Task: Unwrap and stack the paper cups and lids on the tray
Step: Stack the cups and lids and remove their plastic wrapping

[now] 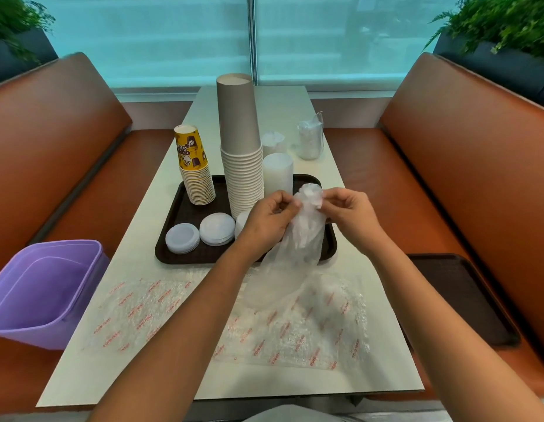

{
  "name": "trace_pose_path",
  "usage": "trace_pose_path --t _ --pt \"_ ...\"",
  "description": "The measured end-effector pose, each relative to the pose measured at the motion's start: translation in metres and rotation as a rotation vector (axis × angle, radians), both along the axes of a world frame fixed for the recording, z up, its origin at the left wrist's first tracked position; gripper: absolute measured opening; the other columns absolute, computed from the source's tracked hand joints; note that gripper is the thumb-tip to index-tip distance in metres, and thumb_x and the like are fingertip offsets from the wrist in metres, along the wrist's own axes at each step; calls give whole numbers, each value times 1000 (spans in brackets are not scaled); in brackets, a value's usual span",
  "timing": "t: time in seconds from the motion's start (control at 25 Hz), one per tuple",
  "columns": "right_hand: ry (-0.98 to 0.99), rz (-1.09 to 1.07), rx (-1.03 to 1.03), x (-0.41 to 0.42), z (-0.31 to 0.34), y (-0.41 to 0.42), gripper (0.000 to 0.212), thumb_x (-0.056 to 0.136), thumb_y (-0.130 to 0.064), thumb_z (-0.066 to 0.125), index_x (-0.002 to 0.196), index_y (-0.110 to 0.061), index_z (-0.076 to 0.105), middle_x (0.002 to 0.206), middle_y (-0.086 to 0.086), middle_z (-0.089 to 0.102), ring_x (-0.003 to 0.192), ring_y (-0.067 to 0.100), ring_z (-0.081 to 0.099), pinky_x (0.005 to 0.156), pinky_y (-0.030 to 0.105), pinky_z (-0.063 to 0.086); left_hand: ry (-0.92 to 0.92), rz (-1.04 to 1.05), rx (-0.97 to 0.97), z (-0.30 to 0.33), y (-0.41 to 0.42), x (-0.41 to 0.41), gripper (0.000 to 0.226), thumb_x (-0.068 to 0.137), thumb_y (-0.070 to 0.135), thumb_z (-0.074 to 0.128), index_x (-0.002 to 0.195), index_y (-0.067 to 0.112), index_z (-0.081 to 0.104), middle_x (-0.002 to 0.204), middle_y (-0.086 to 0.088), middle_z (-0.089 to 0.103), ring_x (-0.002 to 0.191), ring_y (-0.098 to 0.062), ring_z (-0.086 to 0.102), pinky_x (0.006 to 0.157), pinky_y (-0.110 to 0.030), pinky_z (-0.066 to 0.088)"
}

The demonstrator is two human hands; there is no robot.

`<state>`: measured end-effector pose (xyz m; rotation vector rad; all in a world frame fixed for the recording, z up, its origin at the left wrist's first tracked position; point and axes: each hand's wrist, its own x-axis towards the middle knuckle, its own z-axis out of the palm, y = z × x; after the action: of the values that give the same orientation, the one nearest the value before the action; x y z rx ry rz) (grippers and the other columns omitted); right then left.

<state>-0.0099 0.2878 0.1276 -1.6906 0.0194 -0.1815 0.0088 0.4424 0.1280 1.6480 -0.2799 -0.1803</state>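
A dark brown tray sits mid-table. On it stand a tall stack of grey-brown paper cups, a shorter stack of yellow printed cups, a white lid stack and two low piles of white lids. Over the tray's right side, my left hand and my right hand both pinch the knotted top of a clear plastic bag, which hangs down onto the table. What the bag holds is unclear.
Bubble wrap with red print covers the near table. A wrapped packet and a small white pile lie behind the tray. A purple bin sits on the left bench, a second dark tray on the right bench.
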Motion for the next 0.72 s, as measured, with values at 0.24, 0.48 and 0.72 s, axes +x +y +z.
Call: trace_pose_path --t 0.24,0.48,0.72 --pt "71 -297 282 7 -3 -30 20 96 -13 48 78 -13 56 74 3 57 62 13 54 61 28 48 93 354 -292 3 14 18 27 101 16 40 81 21 57 85 3 63 79 -8 62 70 -24 55" --pt "26 -118 57 8 -4 -29 23 85 -23 69 104 -26 58 94 -1 62 79 2 61 72 19 49 48 253 -185 13 3 11 25 100 26 39 83 21 56 84 5 61 79 -5 59 75 -25 53" --pt "84 -162 253 6 -9 -31 18 90 0 58 83 -16 63 69 -1 56 60 9 55 59 26 52 112 33 -144 2 -1 9 21 91 21 59 111 24 57 104 8 64 97 -6 60 83 -15 49"
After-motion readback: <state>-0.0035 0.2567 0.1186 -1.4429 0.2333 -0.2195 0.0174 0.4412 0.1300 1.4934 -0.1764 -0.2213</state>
